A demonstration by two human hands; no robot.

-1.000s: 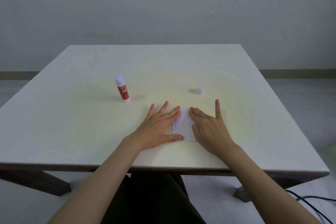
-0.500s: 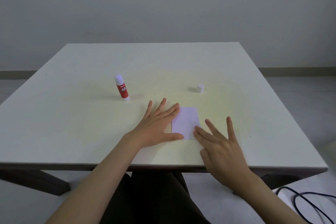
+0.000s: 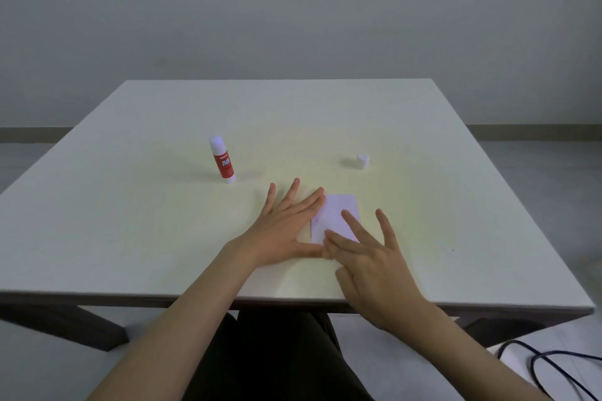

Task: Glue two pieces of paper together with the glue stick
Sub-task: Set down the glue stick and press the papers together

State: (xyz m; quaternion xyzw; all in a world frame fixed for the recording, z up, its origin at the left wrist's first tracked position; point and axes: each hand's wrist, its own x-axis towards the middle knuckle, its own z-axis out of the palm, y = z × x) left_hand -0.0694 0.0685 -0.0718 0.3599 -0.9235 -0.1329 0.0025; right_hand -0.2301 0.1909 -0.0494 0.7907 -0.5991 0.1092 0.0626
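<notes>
A small white paper lies flat near the front middle of the white table; I cannot tell two sheets apart. My left hand rests flat with spread fingers on the table, its fingertips and thumb touching the paper's left edge. My right hand lies open with its fingertips pressing on the paper's near part. A red glue stick with a white top stands upright to the far left. Its white cap sits apart at the far right of the paper.
The table's front edge runs just behind my wrists. A dark cable lies on the floor at the lower right. A grey wall stands behind the table.
My right hand slid back off the paper toward me, then moved forward again so its fingertips lie on the paper's near part. My left hand stayed in place.
</notes>
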